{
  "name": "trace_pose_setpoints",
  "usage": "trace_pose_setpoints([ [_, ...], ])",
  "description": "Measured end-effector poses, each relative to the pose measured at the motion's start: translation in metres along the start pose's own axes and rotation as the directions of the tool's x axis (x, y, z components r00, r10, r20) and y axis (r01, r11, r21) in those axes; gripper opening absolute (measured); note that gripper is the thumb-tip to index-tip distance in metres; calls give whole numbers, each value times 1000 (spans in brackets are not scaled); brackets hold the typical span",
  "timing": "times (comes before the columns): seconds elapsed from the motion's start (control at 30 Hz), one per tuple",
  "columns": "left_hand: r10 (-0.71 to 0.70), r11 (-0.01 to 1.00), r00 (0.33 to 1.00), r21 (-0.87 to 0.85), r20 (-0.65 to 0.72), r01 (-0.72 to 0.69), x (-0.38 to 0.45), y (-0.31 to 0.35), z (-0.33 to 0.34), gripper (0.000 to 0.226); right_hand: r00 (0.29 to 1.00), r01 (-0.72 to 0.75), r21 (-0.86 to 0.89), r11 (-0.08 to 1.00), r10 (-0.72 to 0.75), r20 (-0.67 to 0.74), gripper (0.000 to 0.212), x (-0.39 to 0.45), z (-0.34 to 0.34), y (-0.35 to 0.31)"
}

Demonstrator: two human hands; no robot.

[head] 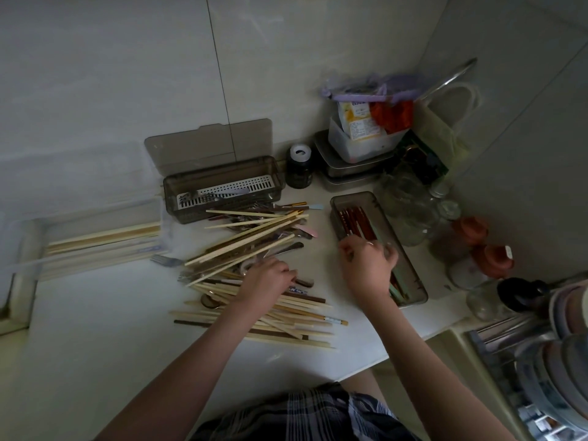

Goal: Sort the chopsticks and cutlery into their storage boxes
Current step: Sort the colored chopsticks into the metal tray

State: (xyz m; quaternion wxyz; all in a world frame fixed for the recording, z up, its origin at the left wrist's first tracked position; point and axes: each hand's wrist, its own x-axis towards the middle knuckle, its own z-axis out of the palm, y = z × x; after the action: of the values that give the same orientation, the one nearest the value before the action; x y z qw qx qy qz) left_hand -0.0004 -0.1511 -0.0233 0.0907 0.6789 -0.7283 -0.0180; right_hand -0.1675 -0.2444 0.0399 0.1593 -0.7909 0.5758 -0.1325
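Note:
A loose pile of chopsticks and cutlery (254, 246) covers the middle of the white counter. My left hand (267, 278) lies on the pile with its fingers curled around a dark chopstick. My right hand (369, 265) hovers over the narrow grey box (416, 284) at the right, fingers loosely bent; whether it holds anything is unclear. Red-brown and pale green chopsticks (356, 221) lie in that box. Behind the pile stands a smoky box with its lid up and a white slotted insert (222, 192), holding a few forks. A flat tray (101, 241) at the left holds light wooden chopsticks.
A fork (165, 260) lies between the tray and the pile. A black jar (299, 167), stacked metal tins (353, 173), glass jars (410, 205) and brown bottles (490, 259) crowd the right back corner. A dish rack (541, 361) sits at the right edge.

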Motion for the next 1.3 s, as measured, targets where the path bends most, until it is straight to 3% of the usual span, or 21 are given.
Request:
trace_pose_setpoints([
  [0.07, -46, 996, 998, -80, 43, 49, 2, -4, 2, 30, 995, 92, -6, 996, -92, 33, 15, 4, 4, -11],
  [0.17, -109, 988, 991, -119, -82, 99, 3, -12, -3, 35, 984, 169, 3, 986, -169, 64, 14, 7, 11, -21],
  [0.2, -184, 980, 979, -97, -92, 176, 5, -18, -6, 42, 981, 182, 4, 983, -182, 69, 13, 7, 12, -23],
  [0.27, -387, 920, 922, -52, 9, 387, 10, -38, -10, 67, 975, 205, 7, 979, -205, 85, 14, 7, 15, -26],
  [0.33, -482, 869, 859, -27, 175, 494, 12, -57, -11, 82, 968, 222, 3, 975, -220, 119, 15, 7, 17, -28],
  [0.4, -425, 883, 874, -106, 238, 458, 9, -66, -9, 71, 960, 238, -11, 971, -233, 157, 17, 8, 21, -29],
  [0.5, -366, 883, 926, -280, 94, 377, 1, -62, -5, 49, 950, 253, -6, 967, -248, 189, 18, 13, 27, -28],
  [0.7, -391, 871, 920, -318, 11, 374, -12, -55, 2, 26, 926, 261, -34, 965, -240, 292, 31, 32, 42, -33],
  [0.8, -355, 844, 934, -415, 40, 339, -14, -58, 2, 22, 860, 326, -77, 942, -262, 437, 45, 39, 50, -39],
  [0.9, -385, 741, 916, -556, 109, 377, -13, -58, -2, 15, 740, 476, -111, 872, -329, 587, 48, 34, 64, -39],
  [1.0, -535, 575, 834, -663, 137, 478, -8, -59, -10, 9, 702, 499, -61, 865, -362, 613, 50, 22, 76, -29],
  [1.1, -621, 596, 781, -608, 67, 525, 0, -74, -13, 14, 710, 494, 6, 870, -407, 575, 54, 14, 79, -20],
  [1.3, -639, 704, 758, -296, 130, 645, 9, -101, -2, 27, 733, 474, 26, 880, -411, 542, 54, 10, 81, -11],
])
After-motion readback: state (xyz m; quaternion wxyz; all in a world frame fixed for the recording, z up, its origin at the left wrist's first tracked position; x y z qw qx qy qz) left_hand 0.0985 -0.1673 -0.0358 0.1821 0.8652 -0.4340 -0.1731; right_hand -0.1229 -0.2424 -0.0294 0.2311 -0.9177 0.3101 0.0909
